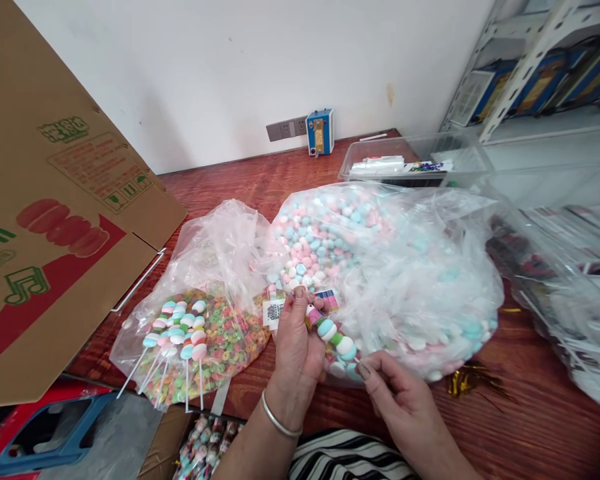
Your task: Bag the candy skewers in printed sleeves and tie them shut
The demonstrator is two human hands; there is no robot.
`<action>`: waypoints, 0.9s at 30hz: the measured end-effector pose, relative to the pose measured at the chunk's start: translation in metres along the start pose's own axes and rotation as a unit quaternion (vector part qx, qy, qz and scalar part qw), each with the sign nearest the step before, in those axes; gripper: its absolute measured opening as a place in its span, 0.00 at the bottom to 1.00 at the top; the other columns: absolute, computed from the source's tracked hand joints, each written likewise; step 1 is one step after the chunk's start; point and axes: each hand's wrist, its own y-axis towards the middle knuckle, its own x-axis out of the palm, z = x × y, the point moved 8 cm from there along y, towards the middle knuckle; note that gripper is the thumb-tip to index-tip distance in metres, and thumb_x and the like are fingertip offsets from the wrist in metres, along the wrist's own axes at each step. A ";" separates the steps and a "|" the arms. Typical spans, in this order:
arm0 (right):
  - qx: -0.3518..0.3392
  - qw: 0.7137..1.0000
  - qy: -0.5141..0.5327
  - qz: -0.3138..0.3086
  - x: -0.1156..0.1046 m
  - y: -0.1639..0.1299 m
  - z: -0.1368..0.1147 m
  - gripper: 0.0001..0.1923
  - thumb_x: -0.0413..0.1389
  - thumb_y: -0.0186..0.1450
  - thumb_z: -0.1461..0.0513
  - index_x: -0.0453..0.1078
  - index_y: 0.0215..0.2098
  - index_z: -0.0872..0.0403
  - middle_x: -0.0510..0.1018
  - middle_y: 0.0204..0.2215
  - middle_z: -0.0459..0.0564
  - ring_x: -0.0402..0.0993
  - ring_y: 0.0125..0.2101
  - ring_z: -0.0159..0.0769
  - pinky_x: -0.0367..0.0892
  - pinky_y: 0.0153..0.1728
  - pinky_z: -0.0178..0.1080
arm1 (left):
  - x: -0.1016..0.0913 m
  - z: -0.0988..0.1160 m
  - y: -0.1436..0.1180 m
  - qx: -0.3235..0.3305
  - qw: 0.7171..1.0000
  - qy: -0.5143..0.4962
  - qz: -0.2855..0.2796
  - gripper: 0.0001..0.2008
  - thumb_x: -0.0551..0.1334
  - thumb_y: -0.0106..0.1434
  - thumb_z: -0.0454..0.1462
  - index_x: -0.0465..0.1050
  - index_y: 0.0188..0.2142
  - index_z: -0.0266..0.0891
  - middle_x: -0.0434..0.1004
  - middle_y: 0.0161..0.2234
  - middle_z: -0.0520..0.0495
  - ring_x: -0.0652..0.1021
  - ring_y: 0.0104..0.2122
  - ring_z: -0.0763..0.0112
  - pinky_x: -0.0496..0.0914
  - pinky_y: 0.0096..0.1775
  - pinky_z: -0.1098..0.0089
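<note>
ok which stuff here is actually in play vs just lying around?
In play:
candy skewer, held by left hand and right hand
bag of pastel candies
bag of ring candies
finished skewers

Lying about:
cardboard box
clear bin
blue device
gold scraps

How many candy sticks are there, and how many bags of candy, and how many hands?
Candy stick being made, held in the left hand and right hand: 1
Finished candy sticks lying on the ring-candy bag: about 5, they overlap
Ring-candy bag: 1
Round-candy bag: 1
Hands: 2
Total: about 10
</note>
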 end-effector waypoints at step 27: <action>0.063 0.992 0.108 -0.032 0.003 0.004 -0.001 0.16 0.51 0.68 0.51 0.65 0.28 0.52 0.59 0.15 0.37 0.52 0.15 0.26 0.57 0.19 0.32 | 0.014 -0.040 -0.008 -0.060 0.992 -0.017 -0.114 0.10 0.64 0.62 0.43 0.71 0.33 0.38 0.69 0.28 0.52 0.74 0.30 0.74 0.72 0.46 0.64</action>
